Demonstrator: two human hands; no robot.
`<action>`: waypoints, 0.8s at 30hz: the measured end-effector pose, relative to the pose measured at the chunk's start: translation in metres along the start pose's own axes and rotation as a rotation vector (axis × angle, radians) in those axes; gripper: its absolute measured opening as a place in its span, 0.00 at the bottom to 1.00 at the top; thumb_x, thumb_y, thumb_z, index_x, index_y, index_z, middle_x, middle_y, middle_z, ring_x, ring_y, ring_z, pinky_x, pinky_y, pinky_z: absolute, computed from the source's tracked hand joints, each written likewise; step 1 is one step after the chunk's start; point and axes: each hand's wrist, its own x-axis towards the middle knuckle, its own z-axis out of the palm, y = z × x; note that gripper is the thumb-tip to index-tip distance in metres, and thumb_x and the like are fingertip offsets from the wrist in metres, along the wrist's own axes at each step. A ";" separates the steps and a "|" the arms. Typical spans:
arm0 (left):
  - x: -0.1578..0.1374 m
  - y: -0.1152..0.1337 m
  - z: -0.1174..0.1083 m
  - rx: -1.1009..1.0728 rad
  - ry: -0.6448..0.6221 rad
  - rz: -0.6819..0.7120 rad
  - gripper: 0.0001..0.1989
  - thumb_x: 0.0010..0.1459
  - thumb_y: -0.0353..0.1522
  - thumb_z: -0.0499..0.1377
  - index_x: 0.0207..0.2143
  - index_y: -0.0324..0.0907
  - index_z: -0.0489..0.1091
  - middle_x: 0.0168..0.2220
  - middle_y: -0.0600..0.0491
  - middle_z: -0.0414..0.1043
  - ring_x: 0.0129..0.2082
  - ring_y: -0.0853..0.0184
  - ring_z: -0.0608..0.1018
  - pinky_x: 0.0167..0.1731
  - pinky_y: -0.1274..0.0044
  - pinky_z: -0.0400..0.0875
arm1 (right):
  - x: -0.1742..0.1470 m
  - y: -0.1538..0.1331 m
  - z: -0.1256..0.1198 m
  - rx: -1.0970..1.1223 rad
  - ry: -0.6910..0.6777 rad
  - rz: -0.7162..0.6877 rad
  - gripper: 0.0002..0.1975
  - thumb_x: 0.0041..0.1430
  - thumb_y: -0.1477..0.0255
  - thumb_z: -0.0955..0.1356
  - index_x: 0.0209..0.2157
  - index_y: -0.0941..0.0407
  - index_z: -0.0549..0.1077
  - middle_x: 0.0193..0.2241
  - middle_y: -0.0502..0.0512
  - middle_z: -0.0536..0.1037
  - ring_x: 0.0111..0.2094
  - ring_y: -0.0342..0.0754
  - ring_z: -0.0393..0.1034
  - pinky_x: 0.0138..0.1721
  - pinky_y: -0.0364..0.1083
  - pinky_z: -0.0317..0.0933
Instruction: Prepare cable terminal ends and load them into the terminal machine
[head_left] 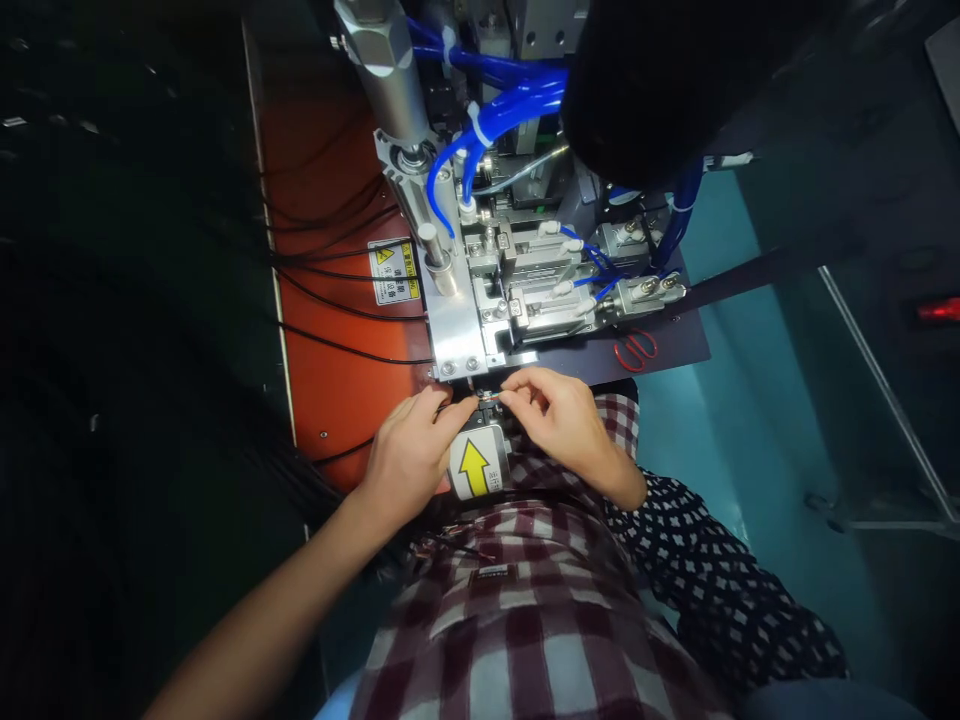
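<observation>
My left hand point(412, 438) reaches to the front of a machine, its thumb and fingers closed near a small metal fixture point(487, 398). From the other side, my right hand point(556, 420) pinches something small and thin at that same fixture. What lies between the fingertips of either hand is too small to name. Just below the fingers is a white label with a yellow arrow point(474, 468), pointing away from me. A bright metal plate point(456, 335) of the machine stands right behind my fingertips.
Pneumatic cylinders point(559, 310) and blue air hoses point(517, 110) fill the machine behind my hands. Black cables point(345, 345) cross the orange base plate point(319, 390) at left, near a warning label point(395, 272). Red-handled scissors point(636, 350) lie at right. A checked apron point(525, 600) covers my lap.
</observation>
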 end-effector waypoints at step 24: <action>-0.001 0.002 -0.005 0.051 -0.020 0.003 0.13 0.62 0.24 0.53 0.44 0.38 0.75 0.36 0.45 0.71 0.37 0.59 0.72 0.34 0.71 0.67 | 0.001 0.018 0.028 0.483 -0.001 0.293 0.13 0.61 0.63 0.66 0.31 0.59 0.71 0.21 0.48 0.69 0.22 0.42 0.62 0.22 0.42 0.55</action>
